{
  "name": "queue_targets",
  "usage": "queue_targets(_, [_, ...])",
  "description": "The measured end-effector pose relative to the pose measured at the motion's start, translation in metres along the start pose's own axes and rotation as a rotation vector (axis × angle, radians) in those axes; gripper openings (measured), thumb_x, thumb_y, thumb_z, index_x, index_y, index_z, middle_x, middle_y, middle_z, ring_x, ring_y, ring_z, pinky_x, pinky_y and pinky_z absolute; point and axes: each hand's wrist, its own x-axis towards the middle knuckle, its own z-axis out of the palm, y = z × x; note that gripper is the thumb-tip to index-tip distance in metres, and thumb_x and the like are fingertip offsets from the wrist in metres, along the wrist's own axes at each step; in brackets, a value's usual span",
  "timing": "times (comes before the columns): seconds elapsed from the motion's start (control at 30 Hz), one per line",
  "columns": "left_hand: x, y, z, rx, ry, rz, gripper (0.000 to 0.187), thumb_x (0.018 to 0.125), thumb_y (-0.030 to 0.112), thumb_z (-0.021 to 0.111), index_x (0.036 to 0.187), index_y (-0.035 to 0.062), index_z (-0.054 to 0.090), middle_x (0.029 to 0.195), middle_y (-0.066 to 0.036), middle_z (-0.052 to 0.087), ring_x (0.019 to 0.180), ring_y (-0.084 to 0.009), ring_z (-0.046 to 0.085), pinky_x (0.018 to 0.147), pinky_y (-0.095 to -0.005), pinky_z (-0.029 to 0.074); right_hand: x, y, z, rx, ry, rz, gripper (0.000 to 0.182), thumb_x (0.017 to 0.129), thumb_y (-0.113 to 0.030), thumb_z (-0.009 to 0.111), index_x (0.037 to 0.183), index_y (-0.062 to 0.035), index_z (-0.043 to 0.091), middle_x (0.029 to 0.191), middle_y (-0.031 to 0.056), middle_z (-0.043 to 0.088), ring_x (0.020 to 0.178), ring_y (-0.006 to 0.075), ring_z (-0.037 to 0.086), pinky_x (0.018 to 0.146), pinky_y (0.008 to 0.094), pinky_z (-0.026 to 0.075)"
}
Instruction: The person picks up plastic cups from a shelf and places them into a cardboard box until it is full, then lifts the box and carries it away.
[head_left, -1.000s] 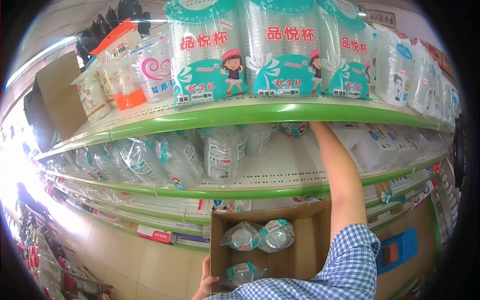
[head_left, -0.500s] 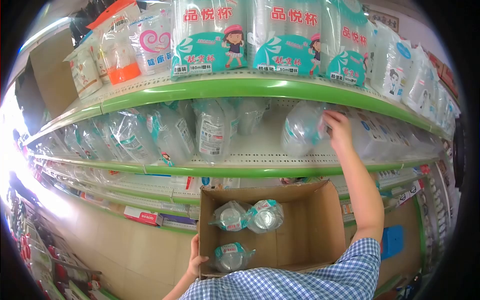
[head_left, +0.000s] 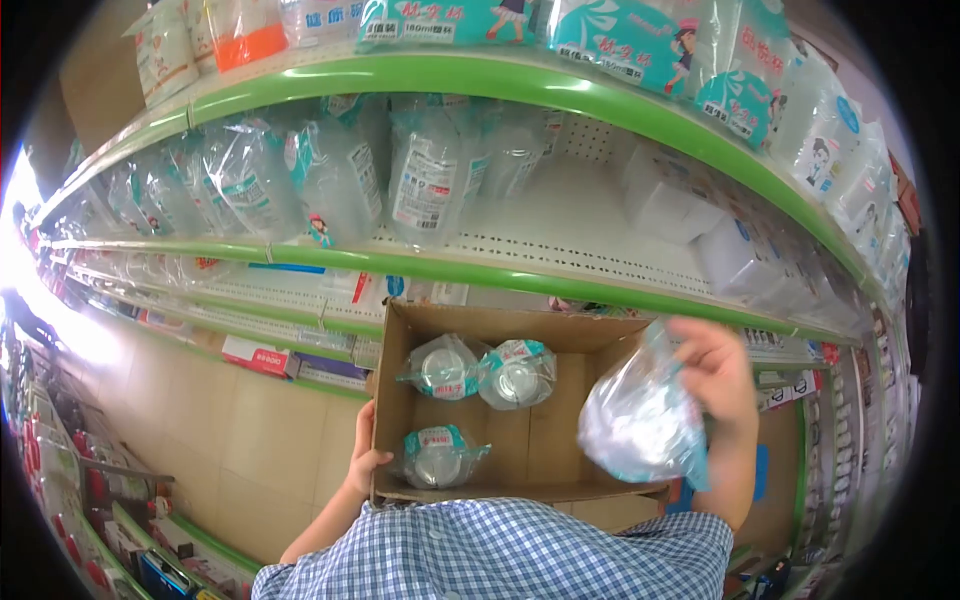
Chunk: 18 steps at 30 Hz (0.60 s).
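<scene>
Right hand is pinched on a clear plastic cup pack, up over the cardboard box's right end. Left hand's clamped on its left side, three wrapped packs sitting inside.

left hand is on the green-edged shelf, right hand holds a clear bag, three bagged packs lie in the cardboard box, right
Wrong about the left hand: the head view shows it gripping the left side of the cardboard box. The right hand does hold a clear bag; three bagged packs lie inside.
</scene>
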Motion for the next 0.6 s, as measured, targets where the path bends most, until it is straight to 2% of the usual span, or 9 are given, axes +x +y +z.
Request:
queue_targets(0.07, [0.001,0.003,0.003,0.003,0.004,0.006,0.092,0.052,0.021,0.053,0.135,0.0033,0.018,0.133,-0.012,0.029,0.127,-0.0241,0.025,0.105,-0.0348,0.018,-0.002,0.028,0.013,-0.106,-0.161,0.216,0.042,0.077,0.005,0.057,0.118,0.0019,0.05,0.085,0.0065,0.061,0.074,0.0095,0.058,0.068,0.0222,0.048])
queue_targets(0.13, [0.001,0.003,0.005,-0.006,0.008,0.012,0.092,0.052,0.021,0.053,0.135,0.0031,0.018,0.133,-0.012,0.029,0.127,-0.0239,0.025,0.105,-0.0346,0.018,0.001,0.068,0.023,-0.207,-0.285,0.353,0.036,0.079,0.004,0.056,0.115,0.0013,0.053,0.088,0.0075,0.062,0.078,0.0112,0.058,0.069,0.0243,0.049])
queue_targets(0.2, [0.0,0.003,0.005,-0.006,0.005,0.015,0.092,0.052,0.021,0.053,0.134,0.0028,0.018,0.133,-0.012,0.029,0.127,-0.0239,0.024,0.105,-0.0345,0.018,0.003,0.104,0.033,-0.246,-0.384,0.323,0.032,0.079,0.004,0.056,0.111,0.0023,0.055,0.092,0.0086,0.062,0.084,0.0131,0.059,0.074,0.0266,0.048])
queue_targets(0.3, [0.001,0.001,0.004,-0.001,0.002,0.017,0.091,0.052,0.021,0.054,0.134,0.0026,0.018,0.133,-0.013,0.029,0.127,-0.0238,0.024,0.105,-0.0345,0.018,0.0,0.139,0.059,-0.009,-0.294,0.472,0.027,0.08,0.003,0.055,0.107,0.0023,0.056,0.097,0.0075,0.061,0.094,0.0141,0.056,0.084,0.0279,0.044])
queue_targets(0.33, [0.0,0.0,0.004,-0.004,0.008,0.016,0.092,0.052,0.021,0.054,0.134,0.0025,0.018,0.133,-0.012,0.029,0.127,-0.0237,0.024,0.105,-0.0345,0.018,-0.004,0.164,0.063,0.107,-0.239,0.455,0.029,0.08,0.001,0.058,0.108,0.0016,0.054,0.104,0.0092,0.058,0.094,0.0155,0.055,0.084,0.029,0.044])
queue_targets(0.4, [0.001,-0.003,0.002,-0.015,0.015,0.014,0.092,0.052,0.021,0.054,0.134,0.0025,0.018,0.133,-0.012,0.028,0.126,-0.0236,0.024,0.105,-0.0345,0.018,-0.006,0.192,0.068,-0.1,-0.199,0.41,0.04,0.079,-0.003,0.061,0.116,0.0003,0.047,0.111,0.0093,0.054,0.101,0.0172,0.052,0.084,0.029,0.045])
queue_targets(0.47, [0.0,-0.005,0.001,-0.031,0.015,0.008,0.092,0.052,0.022,0.054,0.134,0.0025,0.018,0.133,-0.012,0.028,0.126,-0.0236,0.024,0.105,-0.0343,0.017,-0.01,0.198,0.072,-0.134,-0.162,0.744,0.053,0.078,-0.01,0.065,0.122,-0.0021,0.038,0.118,0.0111,0.048,0.102,0.0205,0.052,0.084,0.0296,0.045])
queue_targets(0.5, [0.001,-0.004,0.001,-0.025,0.015,0.011,0.092,0.052,0.022,0.054,0.134,0.0025,0.018,0.133,-0.012,0.028,0.126,-0.0235,0.024,0.105,-0.0341,0.018,-0.008,0.189,0.075,-0.017,-0.236,0.873,0.064,0.077,-0.015,0.068,0.127,-0.0009,0.031,0.123,0.0155,0.043,0.103,0.0241,0.051,0.085,0.0326,0.045])
queue_targets(0.6, [0.002,-0.002,0.003,-0.016,0.015,0.01,0.092,0.051,0.021,0.054,0.134,0.0023,0.019,0.133,-0.012,0.029,0.126,-0.0234,0.025,0.105,-0.0336,0.018,-0.008,0.198,0.078,-0.266,-0.317,0.705,0.073,0.075,-0.017,0.07,0.13,0.0023,0.025,0.126,0.0221,0.039,0.105,0.028,0.052,0.083,0.0354,0.047])
